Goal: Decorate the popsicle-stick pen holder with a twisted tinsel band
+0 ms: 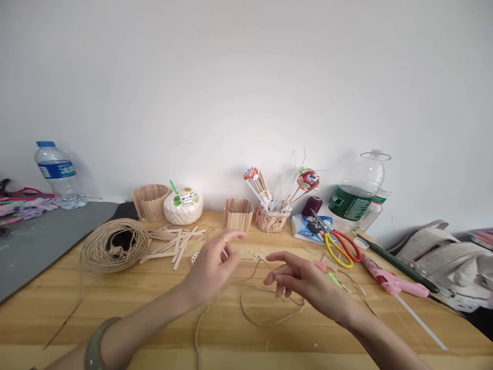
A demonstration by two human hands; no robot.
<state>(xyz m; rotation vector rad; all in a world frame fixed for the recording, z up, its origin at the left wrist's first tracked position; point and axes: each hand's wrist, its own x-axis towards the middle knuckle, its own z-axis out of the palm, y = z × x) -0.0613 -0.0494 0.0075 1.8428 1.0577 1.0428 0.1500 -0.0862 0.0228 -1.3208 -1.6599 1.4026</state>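
My left hand (213, 264) hovers over the middle of the table, a ring on one finger. Its fingers are loosely bent and apart, with nothing visible between them. To its right, my right hand (298, 275) has the index finger stretched out and the others curled a little. Thin brown twine (265, 324) lies in a loop beneath and beside the right hand. Part of it passes behind those fingertips; no grip on it is visible. Several small pale discs (258, 254) lie between the hands.
Left: a twine coil (113, 246), loose wooden sticks (179, 246), a stick cup (151, 201), a coconut (184, 206), a water bottle (57, 174). Behind: a small stick cup (238, 216), a flower basket (272, 220). Right: scissors (341, 249), a pink glue gun (396, 282), a cut bottle (352, 203).
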